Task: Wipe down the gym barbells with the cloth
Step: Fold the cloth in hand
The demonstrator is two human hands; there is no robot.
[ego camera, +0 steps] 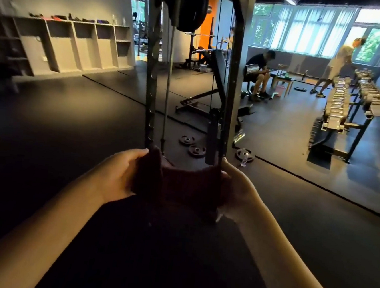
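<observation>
Where the head camera looks down, both bare forearms reach forward and the two hands hold a dark cloth (pixel 187 185) between them. The left hand (pixel 121 172) has its fingers curled round the cloth's left end, with the thumb lying on top. The right hand (pixel 238 190) grips the right end in the same way, fingers wrapped under the fabric. The cloth hangs stretched between them (its colour reads as a deep red-brown in the dim light), low and in front of the feet of a black rack (pixel 233 78).

A large plate (pixel 193 5) hangs high on that rack. On the dark floor (pixel 46 130) past the cloth lie small plates (pixel 196 150), and a clear bottle (pixel 243 161) lies near them. Beyond the rack stands an incline bench (pixel 216 76). Farther back, by an orange wall, a bar (pixel 206 35) lies across a stand, too distant to tell more.

At the left wall stand open shelves (pixel 78 44). To the right runs a dumbbell rack (pixel 341 107). A person (pixel 259 69) sits near the windows (pixel 311 28), and another (pixel 336 62) stands bent over the dumbbells.
</observation>
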